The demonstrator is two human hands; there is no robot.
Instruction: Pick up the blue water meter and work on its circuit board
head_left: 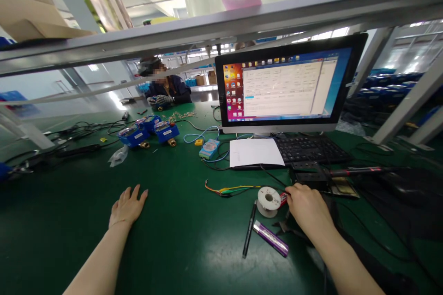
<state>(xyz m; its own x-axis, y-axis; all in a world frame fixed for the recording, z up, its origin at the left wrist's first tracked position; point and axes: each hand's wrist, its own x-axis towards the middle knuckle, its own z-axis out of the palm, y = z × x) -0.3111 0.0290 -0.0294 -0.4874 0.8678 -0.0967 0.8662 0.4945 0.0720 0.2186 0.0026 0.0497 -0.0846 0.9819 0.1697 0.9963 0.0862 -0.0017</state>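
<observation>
The right hand (309,209) curls over the mat beside a solder spool (268,201), fingertips on a small red piece; whether it grips is unclear. The left hand (127,207) lies flat, fingers spread, empty. The spool looks light and rigid, best pinched by its rim.

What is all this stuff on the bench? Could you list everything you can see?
green bench mat: one, covers the worktop.
black-framed computer monitor: one, lit, back right.
black keyboard: one, under the monitor.
white paper sheet: one, left of the keyboard.
white solder spool: one, by the right hand.
black pen-shaped tool: one, lying front centre.
purple cylinder: one, beside the pen-shaped tool.
yellow-green clip leads: one bundle, centre.
blue box-shaped devices with brass fittings: about three, back left.
small light-blue box: one, among blue wires.
co-worker in dark clothing: one, far side.
left hand: flat on the mat, empty.
right hand: at the spool, grip unclear.
</observation>
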